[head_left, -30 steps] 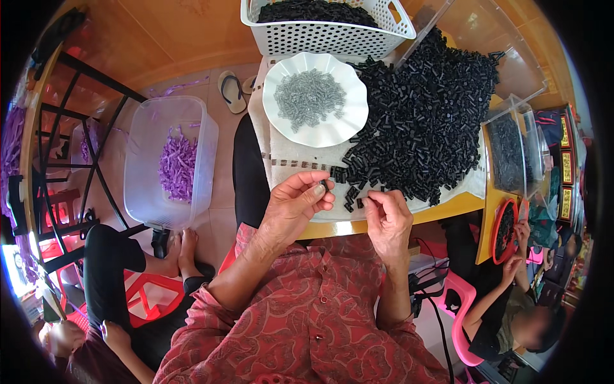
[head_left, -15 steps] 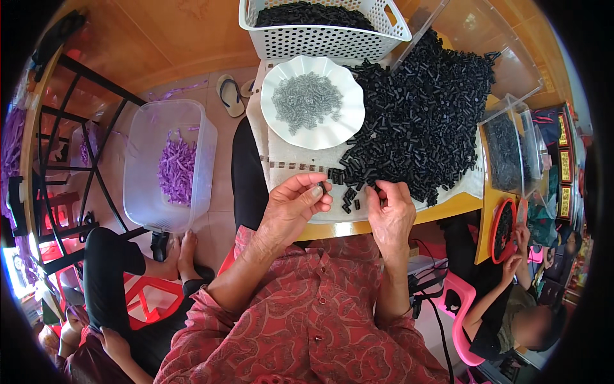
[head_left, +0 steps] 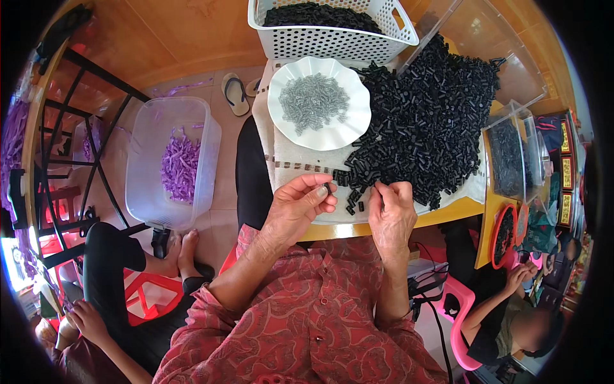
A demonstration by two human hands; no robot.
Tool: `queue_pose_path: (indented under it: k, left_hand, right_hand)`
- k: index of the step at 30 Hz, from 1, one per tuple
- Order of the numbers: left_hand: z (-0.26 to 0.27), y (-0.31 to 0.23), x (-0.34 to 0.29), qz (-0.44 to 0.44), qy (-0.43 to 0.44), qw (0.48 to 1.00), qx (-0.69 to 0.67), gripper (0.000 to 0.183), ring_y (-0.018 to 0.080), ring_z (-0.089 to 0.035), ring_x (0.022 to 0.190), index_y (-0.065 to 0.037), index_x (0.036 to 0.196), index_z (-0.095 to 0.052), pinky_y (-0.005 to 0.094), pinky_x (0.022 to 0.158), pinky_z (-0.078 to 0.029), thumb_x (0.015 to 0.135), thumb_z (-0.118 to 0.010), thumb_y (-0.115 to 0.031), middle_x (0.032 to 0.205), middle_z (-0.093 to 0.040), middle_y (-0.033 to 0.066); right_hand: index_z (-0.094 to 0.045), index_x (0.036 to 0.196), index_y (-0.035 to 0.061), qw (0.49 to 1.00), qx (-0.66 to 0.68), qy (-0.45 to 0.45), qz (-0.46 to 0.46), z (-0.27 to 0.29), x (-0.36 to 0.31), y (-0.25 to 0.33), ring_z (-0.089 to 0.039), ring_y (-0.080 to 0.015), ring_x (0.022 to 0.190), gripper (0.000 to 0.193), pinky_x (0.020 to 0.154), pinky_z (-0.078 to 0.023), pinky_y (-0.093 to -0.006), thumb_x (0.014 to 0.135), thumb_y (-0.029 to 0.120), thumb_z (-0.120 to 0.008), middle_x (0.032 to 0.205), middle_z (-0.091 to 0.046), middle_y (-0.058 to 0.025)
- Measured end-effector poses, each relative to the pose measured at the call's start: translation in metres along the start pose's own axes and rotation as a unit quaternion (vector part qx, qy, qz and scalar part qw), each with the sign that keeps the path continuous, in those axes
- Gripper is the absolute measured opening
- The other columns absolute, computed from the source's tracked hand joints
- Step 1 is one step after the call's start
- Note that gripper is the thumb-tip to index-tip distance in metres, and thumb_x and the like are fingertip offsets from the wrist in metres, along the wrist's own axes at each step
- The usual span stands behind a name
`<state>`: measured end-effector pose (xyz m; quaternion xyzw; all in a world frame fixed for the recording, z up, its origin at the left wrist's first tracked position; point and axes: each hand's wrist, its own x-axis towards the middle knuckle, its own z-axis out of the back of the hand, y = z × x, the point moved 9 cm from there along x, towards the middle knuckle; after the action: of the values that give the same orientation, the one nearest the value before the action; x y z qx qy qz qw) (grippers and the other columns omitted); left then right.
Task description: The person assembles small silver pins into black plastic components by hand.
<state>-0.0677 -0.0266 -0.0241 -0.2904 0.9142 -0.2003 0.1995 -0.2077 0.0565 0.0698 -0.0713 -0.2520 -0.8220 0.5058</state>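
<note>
A small black cylindrical piece (head_left: 328, 188) is pinched between the thumb and fingers of my left hand (head_left: 295, 208), just in front of the table edge's loose pieces. My right hand (head_left: 391, 214) is beside it, thumb and forefinger pressed together at the near edge of a big heap of the same black pieces (head_left: 428, 121). Whatever those fingers hold, if anything, is hidden. A few black pieces (head_left: 350, 203) lie loose between my two hands. Beyond my left hand stands a white scalloped dish (head_left: 281, 128) with small clear pieces (head_left: 313, 102) in it.
A white perforated basket (head_left: 332, 48) of black pieces stands at the back, with clear plastic boxes (head_left: 511, 153) at the right. On the left, a translucent tub (head_left: 144, 185) holds purple strips. Two other people sit nearby, one at the right (head_left: 511, 320), one at the lower left.
The view has shifted slightly. My left hand keeps its pinch on the black piece; my right fingertips have closed tighter. The right-hand person's hands moved nearer together, and the lower-left person's hand rose.
</note>
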Motion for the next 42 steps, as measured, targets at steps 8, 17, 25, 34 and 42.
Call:
queue_pose_path:
  k: [8,17,25,34,42]
  left_hand:
    - [0.000,0.002,0.000,0.004,-0.003,1.000,-0.025,0.024,0.0171,-0.062,0.088,-0.001,0.117,-0.059,0.0309,0.080,-0.051,0.094,-0.055,-0.004,0.107,-0.063,0.0117]
    - [-0.004,-0.004,-0.002,0.015,0.021,0.993,-0.112,0.025,0.0175,-0.061,0.091,-0.002,0.119,-0.058,0.0303,0.081,-0.052,0.094,-0.055,-0.004,0.109,-0.061,0.0128]
    - [-0.006,-0.003,-0.002,0.017,0.040,0.991,-0.126,0.026,0.0169,-0.062,0.091,-0.001,0.120,-0.057,0.0297,0.084,-0.052,0.095,-0.053,-0.003,0.109,-0.061,0.0116]
    - [-0.003,0.000,-0.002,0.013,0.035,0.989,-0.145,0.026,0.0159,-0.061,0.092,-0.002,0.120,-0.058,0.0287,0.084,-0.052,0.094,-0.054,-0.003,0.111,-0.061,0.0118]
    - [-0.006,0.001,-0.003,0.010,0.051,0.985,-0.168,0.026,0.0153,-0.060,0.092,-0.004,0.119,-0.059,0.0273,0.084,-0.052,0.094,-0.055,-0.003,0.110,-0.061,0.0111]
  right_hand:
    - [-0.066,0.099,-0.0004,0.926,0.340,0.079,-0.148,-0.011,-0.012,-0.009,-0.058,-0.0095,0.068,0.016,0.059,-0.047,-0.0229,0.084,-0.005,-0.064,0.086,-0.059,-0.0050]
    - [-0.062,0.104,-0.0014,0.770,0.561,0.150,-0.263,-0.036,-0.019,0.016,-0.059,-0.0065,0.070,0.017,0.060,-0.047,-0.0189,0.087,-0.002,-0.063,0.086,-0.064,-0.0039]
    - [-0.063,0.104,-0.0005,0.770,0.564,0.158,-0.254,-0.039,-0.015,0.024,-0.060,-0.0070,0.069,0.018,0.057,-0.046,-0.0186,0.087,0.000,-0.065,0.086,-0.065,-0.0029]
    - [-0.062,0.102,-0.0024,0.795,0.555,0.157,-0.188,-0.034,-0.010,0.038,-0.059,-0.0070,0.073,0.013,0.062,-0.048,-0.0190,0.089,-0.002,-0.062,0.091,-0.061,-0.0042]
    - [-0.060,0.100,-0.0042,0.815,0.549,0.146,-0.117,-0.033,-0.010,0.046,-0.058,-0.0087,0.080,0.010,0.071,-0.048,-0.0206,0.089,-0.004,-0.060,0.100,-0.056,-0.0070]
